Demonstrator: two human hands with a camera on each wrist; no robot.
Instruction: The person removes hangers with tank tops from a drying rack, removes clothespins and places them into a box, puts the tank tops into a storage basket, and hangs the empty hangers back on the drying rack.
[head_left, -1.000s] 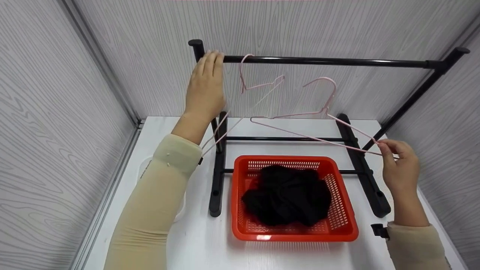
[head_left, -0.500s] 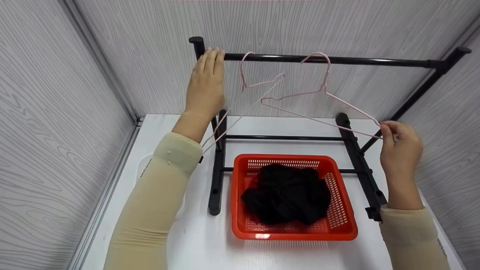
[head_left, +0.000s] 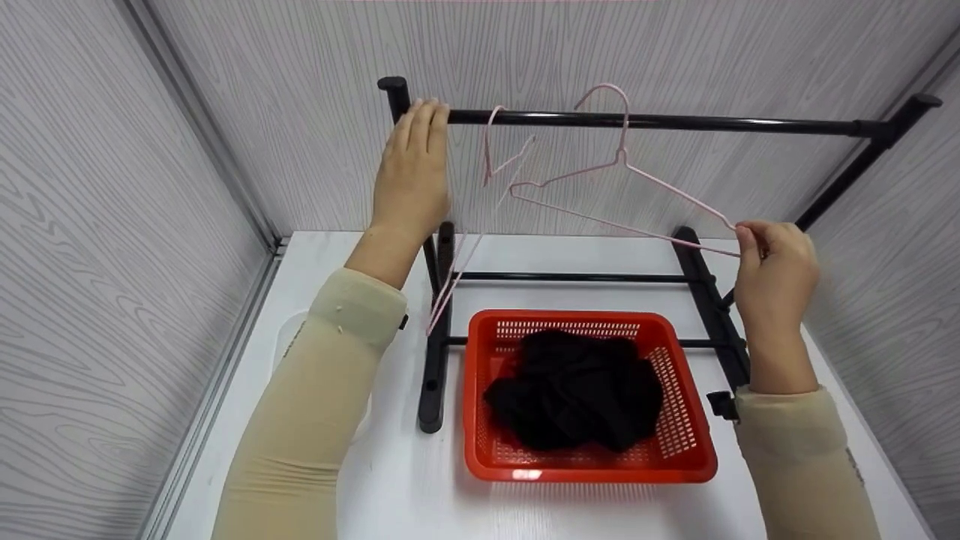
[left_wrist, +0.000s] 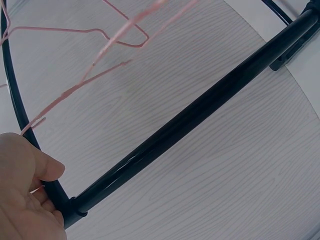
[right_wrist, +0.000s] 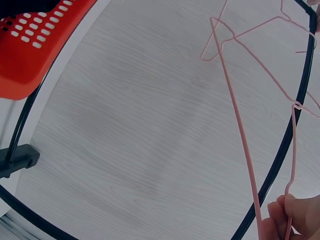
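My left hand (head_left: 411, 176) grips the left end of the clothes rack's black top rail (head_left: 712, 124); in the left wrist view, thumb and fingers of that hand (left_wrist: 25, 185) curl round the bar. My right hand (head_left: 780, 274) pinches the right corner of a pink wire hanger (head_left: 622, 156). Its hook arches above the rail, with the shank crossing the rail in this view. From the right wrist, the hand (right_wrist: 300, 215) holds two wires of the hanger (right_wrist: 235, 115). A second pink hanger (head_left: 487, 176) hangs on the rail just right of my left hand, turned nearly edge-on.
Below the rail, a red plastic basket (head_left: 592, 475) holds a crumpled black cloth (head_left: 577, 390). The rack's feet (head_left: 431, 375) stand on a white tabletop (head_left: 405, 480). Wood-grain panels (head_left: 300, 90) enclose the back and sides. A white rounded object (head_left: 289, 330) is partly hidden by my left sleeve.
My right hand has raised the hanger and shifted it left, bringing its hook from below the rail to above it. The second hanger has swung slightly. My left hand stays put.
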